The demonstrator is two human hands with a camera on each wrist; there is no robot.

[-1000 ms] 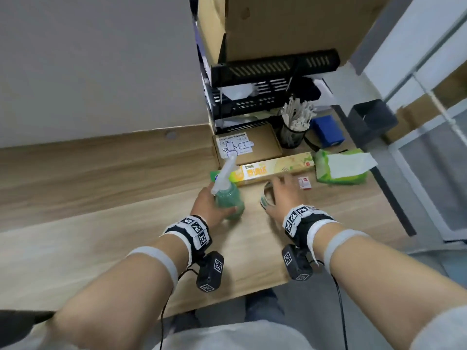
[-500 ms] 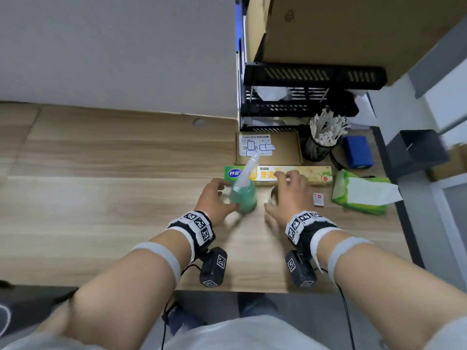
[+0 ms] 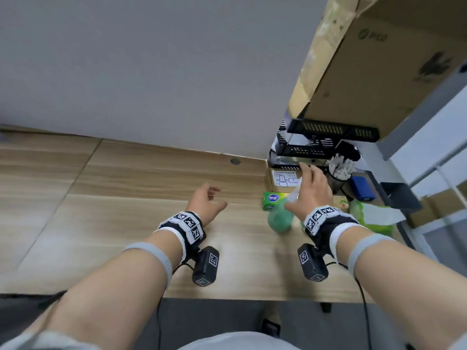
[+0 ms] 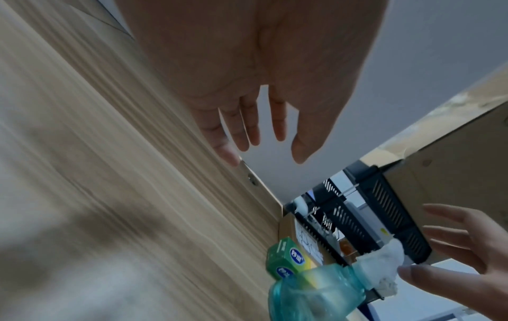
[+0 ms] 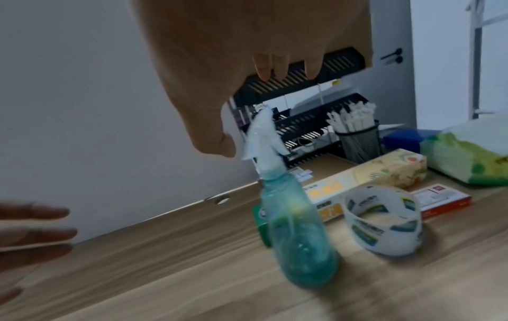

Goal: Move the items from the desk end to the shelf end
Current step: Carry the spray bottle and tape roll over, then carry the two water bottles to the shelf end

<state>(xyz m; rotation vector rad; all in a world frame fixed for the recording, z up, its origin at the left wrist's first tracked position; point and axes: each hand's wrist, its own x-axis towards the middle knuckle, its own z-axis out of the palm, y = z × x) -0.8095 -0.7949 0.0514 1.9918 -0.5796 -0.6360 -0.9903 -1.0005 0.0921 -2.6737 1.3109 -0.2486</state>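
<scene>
A green spray bottle point(image 3: 279, 218) point(image 5: 296, 234) with a white trigger head stands on the wooden desk point(image 3: 141, 188), free of both hands. Beside it on the right lies a roll of clear tape point(image 5: 382, 219), hidden in the head view by my right hand. My left hand point(image 3: 217, 197) point(image 4: 272, 143) hovers open over bare desk, left of the bottle. With fingers spread and nothing in it, my right hand point(image 3: 300, 188) point(image 5: 247, 104) is raised above the bottle. The black shelf rack point(image 3: 323, 140) stands just behind.
A long yellow-green box point(image 3: 273, 199), a flat cardboard box point(image 3: 285, 178), a small red-white box point(image 5: 439, 197), a green tissue pack point(image 3: 371, 215), a mesh cup of white sticks point(image 3: 338, 173) and a blue box point(image 3: 361, 188) crowd the shelf end. A big carton point(image 3: 379, 72) tops the rack.
My left hand has let go of the spray bottle and moved left. My right hand has lifted off the tape roll and opened. The view has swung to the left.
</scene>
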